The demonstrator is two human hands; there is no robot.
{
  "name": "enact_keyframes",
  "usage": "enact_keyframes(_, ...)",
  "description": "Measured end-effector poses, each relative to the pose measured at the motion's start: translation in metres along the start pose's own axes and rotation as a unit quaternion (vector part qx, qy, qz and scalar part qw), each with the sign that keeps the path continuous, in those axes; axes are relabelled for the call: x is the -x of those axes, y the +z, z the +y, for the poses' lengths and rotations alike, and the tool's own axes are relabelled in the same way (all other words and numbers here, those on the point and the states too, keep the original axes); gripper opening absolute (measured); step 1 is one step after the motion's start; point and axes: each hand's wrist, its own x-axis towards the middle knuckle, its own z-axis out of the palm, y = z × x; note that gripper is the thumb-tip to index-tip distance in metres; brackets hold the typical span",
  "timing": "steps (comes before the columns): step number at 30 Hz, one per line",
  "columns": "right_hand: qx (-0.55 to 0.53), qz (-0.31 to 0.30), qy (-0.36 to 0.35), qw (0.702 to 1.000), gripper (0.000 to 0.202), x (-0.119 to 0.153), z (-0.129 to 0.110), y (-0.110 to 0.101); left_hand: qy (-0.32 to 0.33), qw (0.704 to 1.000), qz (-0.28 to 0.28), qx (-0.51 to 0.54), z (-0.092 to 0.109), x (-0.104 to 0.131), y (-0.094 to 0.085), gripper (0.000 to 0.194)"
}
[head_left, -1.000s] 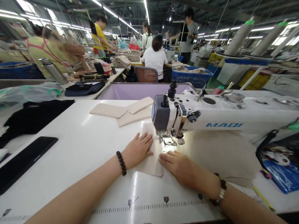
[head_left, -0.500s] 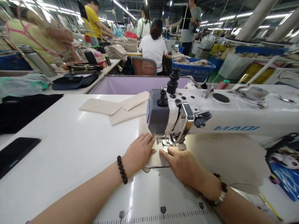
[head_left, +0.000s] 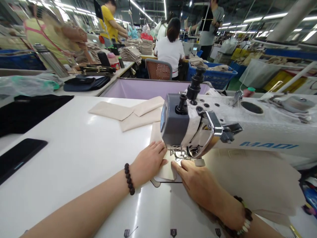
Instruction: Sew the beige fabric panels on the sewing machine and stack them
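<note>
A beige fabric piece (head_left: 167,172) lies under the presser foot (head_left: 180,154) of a white sewing machine (head_left: 267,132). My left hand (head_left: 150,160) rests flat on this piece, left of the foot, fingers together and pointing forward. Just right of the foot, my right hand (head_left: 195,175) presses down with its index finger stretched toward the needle area; its other fingers are partly hidden. A larger beige panel (head_left: 257,178) spreads beneath the machine arm, beyond my right hand. Folded beige strips (head_left: 111,110) lie on the white table behind my left hand.
A black phone (head_left: 22,158) and black cloth (head_left: 32,110) lie at the left. Behind the table is a lilac bin (head_left: 148,87). Farther back are a seated person (head_left: 169,49), a blue basket (head_left: 213,77) of fabric, and stacked fabric pieces (head_left: 131,54).
The view has turned slightly left, so the machine and background sit farther right in the picture. Both hands keep nearly the same places beside the presser foot.
</note>
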Motion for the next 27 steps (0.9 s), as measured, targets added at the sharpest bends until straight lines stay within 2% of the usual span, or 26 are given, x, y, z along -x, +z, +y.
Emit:
enact_keyframes(9, 0.010, 0.007, 0.005, 1.000, 0.036, -0.002, 0.000, 0.000, -0.002, 1.000, 0.007, 0.011, 0.000, -0.002, 0.000, 0.016)
enact_keyframes(15, -0.003, -0.014, 0.011, 1.000, 0.038, -0.002, 0.001, 0.000, -0.007, 1.000, 0.001, 0.011, -0.001, -0.003, -0.001, 0.009)
enact_keyframes(18, -0.021, -0.022, -0.021, 0.999, 0.033, 0.002, 0.002, -0.002, 0.058, 0.998, -0.023, 0.022, 0.002, 0.003, -0.006, 0.006)
enact_keyframes(21, -0.045, -0.032, -0.072, 0.996, 0.022, 0.006, 0.003, -0.003, 0.138, 0.986, -0.077, 0.050, 0.008, 0.010, -0.013, 0.014)
enact_keyframes(23, -0.052, -0.033, -0.080, 0.995, 0.020, 0.008, 0.004, -0.003, 0.149, 0.983, -0.092, 0.063, 0.011, 0.014, -0.015, 0.016)
enact_keyframes(27, -0.050, -0.029, -0.049, 0.997, 0.026, 0.006, 0.004, -0.004, 0.141, 0.984, -0.071, 0.078, 0.009, 0.015, -0.010, 0.018)
